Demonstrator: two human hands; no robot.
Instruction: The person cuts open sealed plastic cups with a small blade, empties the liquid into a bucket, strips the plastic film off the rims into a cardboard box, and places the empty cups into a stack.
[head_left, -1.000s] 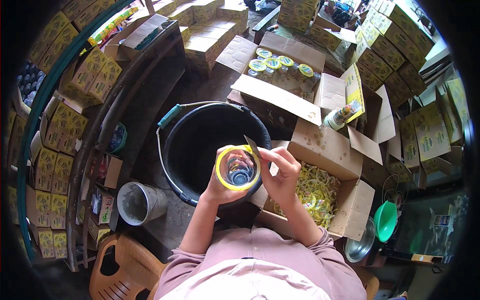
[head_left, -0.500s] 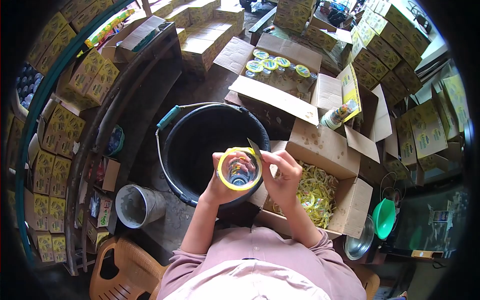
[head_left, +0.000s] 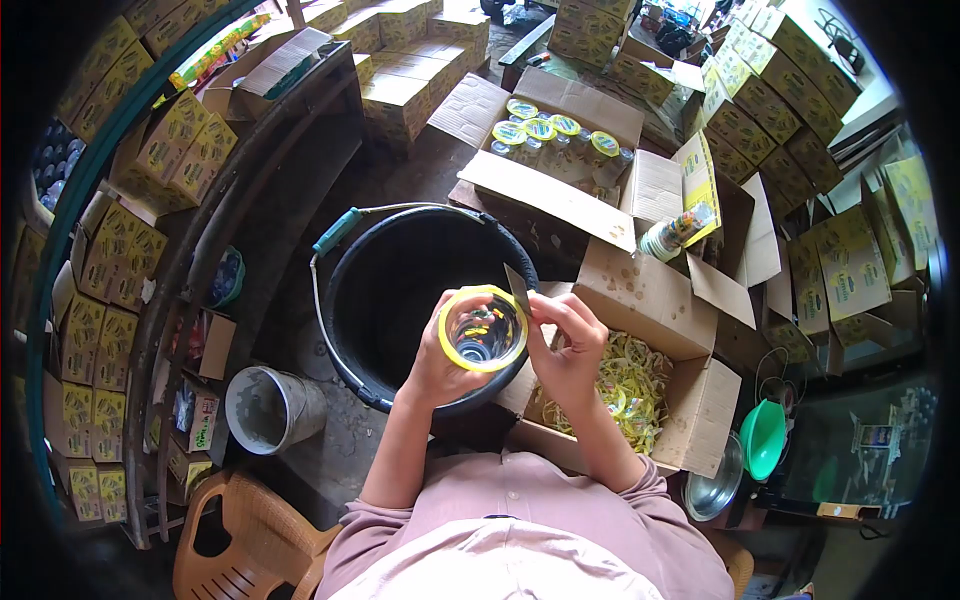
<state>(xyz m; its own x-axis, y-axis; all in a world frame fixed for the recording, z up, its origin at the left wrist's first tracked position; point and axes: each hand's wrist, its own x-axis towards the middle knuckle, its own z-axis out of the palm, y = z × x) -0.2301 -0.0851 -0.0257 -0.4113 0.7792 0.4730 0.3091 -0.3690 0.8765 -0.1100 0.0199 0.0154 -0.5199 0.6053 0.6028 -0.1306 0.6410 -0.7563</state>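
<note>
My left hand (head_left: 428,362) is wrapped round a clear plastic cup (head_left: 482,347) with a yellow rim, its open mouth facing up at me. Coloured print shows through the cup wall. Between the thumb and fingers of my right hand (head_left: 572,350) is pinched a thin, flat, dark blade (head_left: 517,287), just beside the right side of the rim. Whether it touches the cup, I cannot tell. Both hands are above the near right part of a large black bucket (head_left: 345,335). Close to my right forearm, a cardboard box (head_left: 705,415) holds tangled yellow plastic strips (head_left: 632,378).
Further back, an open carton (head_left: 550,183) contains several yellow-lidded cups (head_left: 540,129). A stack of cups (head_left: 675,232) leans right of it. A grey pail (head_left: 275,408) and a brown chair (head_left: 250,535) are at left, a green basin (head_left: 765,440) at right. Stacked cartons (head_left: 400,95) surround the space.
The cup has shifted slightly up and to the right, tilting a little. My right hand and the blade have moved a little with it, the blade rising and sliding right.
</note>
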